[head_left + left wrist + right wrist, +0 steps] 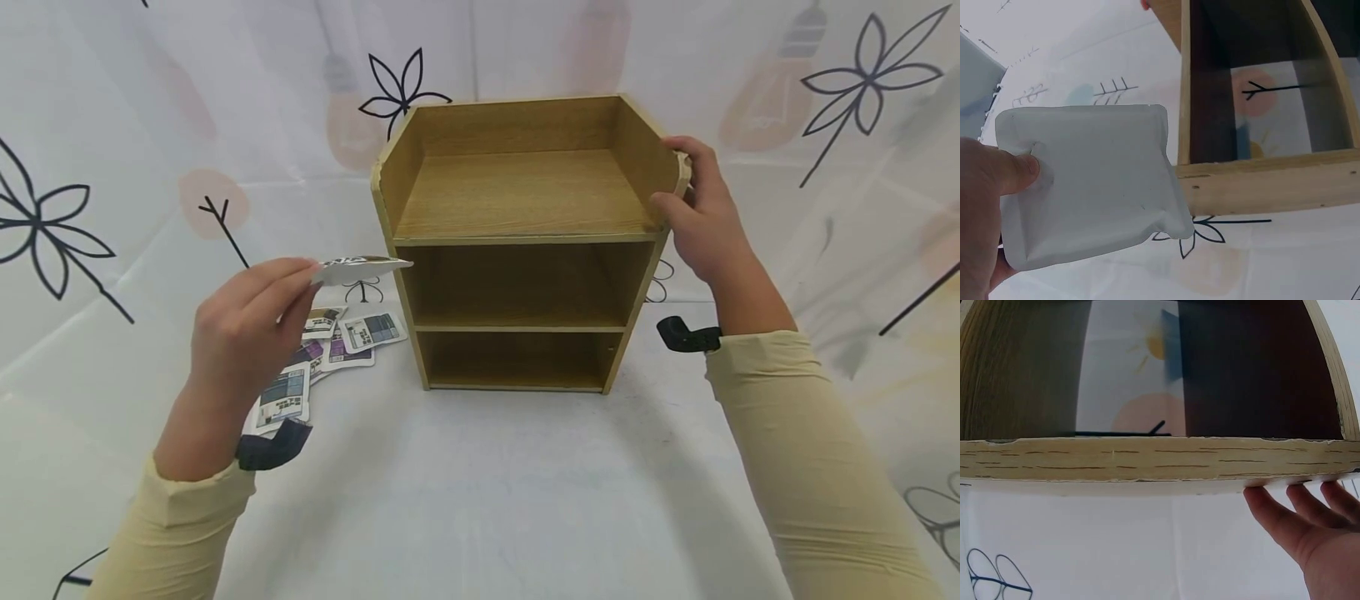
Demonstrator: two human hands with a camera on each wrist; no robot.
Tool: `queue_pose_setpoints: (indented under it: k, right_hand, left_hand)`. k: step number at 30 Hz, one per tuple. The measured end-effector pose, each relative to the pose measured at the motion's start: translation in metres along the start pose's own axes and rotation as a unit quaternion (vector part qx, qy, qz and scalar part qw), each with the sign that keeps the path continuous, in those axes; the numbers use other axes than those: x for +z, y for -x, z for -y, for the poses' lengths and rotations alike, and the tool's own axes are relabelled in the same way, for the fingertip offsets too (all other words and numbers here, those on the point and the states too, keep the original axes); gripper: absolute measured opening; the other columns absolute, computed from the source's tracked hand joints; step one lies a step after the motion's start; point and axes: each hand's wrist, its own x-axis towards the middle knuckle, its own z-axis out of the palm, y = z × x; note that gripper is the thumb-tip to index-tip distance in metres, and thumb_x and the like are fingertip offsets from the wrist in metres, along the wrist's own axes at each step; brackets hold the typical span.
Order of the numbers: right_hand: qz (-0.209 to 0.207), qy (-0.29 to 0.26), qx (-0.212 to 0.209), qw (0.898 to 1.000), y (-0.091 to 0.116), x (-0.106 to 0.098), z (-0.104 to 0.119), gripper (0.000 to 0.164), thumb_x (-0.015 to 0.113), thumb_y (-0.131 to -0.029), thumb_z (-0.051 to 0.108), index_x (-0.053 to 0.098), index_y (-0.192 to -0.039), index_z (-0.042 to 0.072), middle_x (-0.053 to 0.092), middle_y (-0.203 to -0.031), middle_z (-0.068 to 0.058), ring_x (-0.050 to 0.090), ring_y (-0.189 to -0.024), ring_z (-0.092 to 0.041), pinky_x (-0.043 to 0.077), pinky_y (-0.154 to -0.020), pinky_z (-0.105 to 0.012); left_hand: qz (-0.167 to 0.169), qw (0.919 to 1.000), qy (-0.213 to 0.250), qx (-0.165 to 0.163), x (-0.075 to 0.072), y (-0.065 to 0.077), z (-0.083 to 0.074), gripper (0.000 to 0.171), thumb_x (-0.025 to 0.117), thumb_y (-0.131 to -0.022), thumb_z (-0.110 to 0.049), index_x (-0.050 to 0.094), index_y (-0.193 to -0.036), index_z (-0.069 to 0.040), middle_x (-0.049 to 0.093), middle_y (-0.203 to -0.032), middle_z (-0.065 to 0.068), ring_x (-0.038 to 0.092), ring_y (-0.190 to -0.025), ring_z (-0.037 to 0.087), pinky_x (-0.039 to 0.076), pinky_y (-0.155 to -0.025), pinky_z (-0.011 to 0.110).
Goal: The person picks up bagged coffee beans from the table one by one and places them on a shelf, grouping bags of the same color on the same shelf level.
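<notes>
My left hand (251,321) pinches a flat sealed packet (360,267) by one edge, thumb on its face, just left of the wooden shelf unit (525,240). In the left wrist view the plain white side of the packet (1097,187) faces the camera. At the shelf's upper right, my right hand (705,212) grips the side panel, with the thumb on the inner face and fingers over the outer edge. Fingertips (1261,499) press against the outside of the panel in the right wrist view. The shelf has a walled top and two compartments below.
Several printed packets (372,332) lie in an overlapping pile on the white surface, left of the shelf, partly behind my left hand. A white cloth (285,125) with flower and bulb drawings hangs behind the shelf.
</notes>
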Motion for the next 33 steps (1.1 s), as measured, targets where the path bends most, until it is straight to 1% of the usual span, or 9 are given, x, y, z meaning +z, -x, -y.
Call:
queue_pose_setpoints:
  k: [2, 4, 7, 10, 13, 19, 26, 33]
  right_hand:
    - [0.0, -0.001, -0.002, 1.0, 0.0, 0.0, 0.001, 0.058, 0.041, -0.095, 0.015, 0.027, -0.142, 0.047, 0.026, -0.153, -0.005, 0.035, -0.138, -0.036, 0.035, -0.106, -0.062]
    - [-0.001, -0.002, -0.004, 1.0, 0.001, 0.0, 0.001, 0.058, 0.04, -0.095, 0.015, 0.027, -0.142, 0.046, 0.026, -0.152, -0.005, 0.035, -0.137, -0.036, 0.035, -0.105, -0.062]
    - [-0.003, -0.005, -0.005, 1.0, 0.0, 0.0, 0.001, 0.058, 0.04, -0.095, 0.014, 0.027, -0.141, 0.047, 0.027, -0.151, -0.005, 0.037, -0.134, -0.034, 0.036, -0.105, -0.061]
    - [-0.003, -0.005, -0.004, 1.0, 0.0, 0.001, 0.001, 0.058, 0.04, -0.096, 0.014, 0.027, -0.141, 0.047, 0.027, -0.152, -0.006, 0.037, -0.134, -0.034, 0.036, -0.105, -0.061]
    - [-0.001, -0.003, -0.001, 1.0, 0.001, 0.001, 0.001, 0.057, 0.04, -0.096, 0.015, 0.026, -0.141, 0.047, 0.026, -0.153, -0.006, 0.036, -0.136, -0.036, 0.034, -0.107, -0.062]
    - [-0.006, -0.005, -0.003, 1.0, 0.002, 0.002, 0.001, 0.057, 0.04, -0.096, 0.014, 0.027, -0.141, 0.047, 0.026, -0.152, -0.007, 0.037, -0.133, -0.035, 0.035, -0.106, -0.062]
    - [-0.008, -0.009, -0.009, 1.0, 0.002, 0.002, 0.0, 0.058, 0.04, -0.095, 0.013, 0.027, -0.142, 0.046, 0.027, -0.15, -0.006, 0.038, -0.132, -0.033, 0.036, -0.105, -0.062]
    - [-0.007, -0.01, -0.016, 1.0, 0.002, 0.002, -0.001, 0.059, 0.04, -0.094, 0.013, 0.027, -0.142, 0.045, 0.028, -0.149, -0.008, 0.04, -0.129, -0.032, 0.037, -0.103, -0.061]
  left_hand:
    - [-0.011, 0.9999, 0.005, 0.005, 0.002, -0.003, -0.001, 0.02, 0.072, -0.08, 0.006, 0.075, -0.099, 0.001, 0.074, -0.096, 0.014, 0.07, -0.083, 0.032, 0.054, -0.089, 0.026]
    - [-0.019, 0.9997, 0.011, 0.007, 0.004, -0.005, -0.004, 0.019, 0.072, -0.081, 0.005, 0.075, -0.099, 0.001, 0.075, -0.096, 0.014, 0.071, -0.083, 0.032, 0.052, -0.093, 0.021]
    - [-0.024, 0.9995, 0.017, 0.009, 0.006, -0.01, -0.007, 0.019, 0.072, -0.081, 0.004, 0.075, -0.099, 0.001, 0.075, -0.097, 0.014, 0.071, -0.084, 0.032, 0.053, -0.091, 0.024]
    - [-0.03, 0.9993, 0.022, 0.011, 0.009, -0.015, -0.01, 0.018, 0.073, -0.08, 0.004, 0.075, -0.098, 0.001, 0.075, -0.096, 0.014, 0.071, -0.084, 0.032, 0.057, -0.084, 0.035]
    - [-0.04, 0.9987, 0.028, 0.01, 0.013, -0.02, -0.013, 0.017, 0.072, -0.08, 0.004, 0.076, -0.097, 0.0, 0.075, -0.094, 0.013, 0.071, -0.083, 0.032, 0.057, -0.077, 0.044]
    - [-0.042, 0.9983, 0.036, 0.016, 0.022, -0.028, -0.016, 0.016, 0.071, -0.082, 0.003, 0.076, -0.098, -0.001, 0.075, -0.095, 0.013, 0.071, -0.085, 0.032, 0.058, -0.078, 0.045]
    - [-0.031, 0.9982, 0.043, 0.028, 0.035, -0.036, -0.019, 0.016, 0.069, -0.085, 0.001, 0.075, -0.1, 0.0, 0.075, -0.096, 0.013, 0.071, -0.087, 0.031, 0.058, -0.081, 0.043]
    - [-0.019, 0.9982, 0.04, 0.041, 0.045, -0.042, -0.019, 0.016, 0.069, -0.086, 0.001, 0.075, -0.1, 0.001, 0.074, -0.096, 0.014, 0.071, -0.087, 0.031, 0.058, -0.081, 0.044]
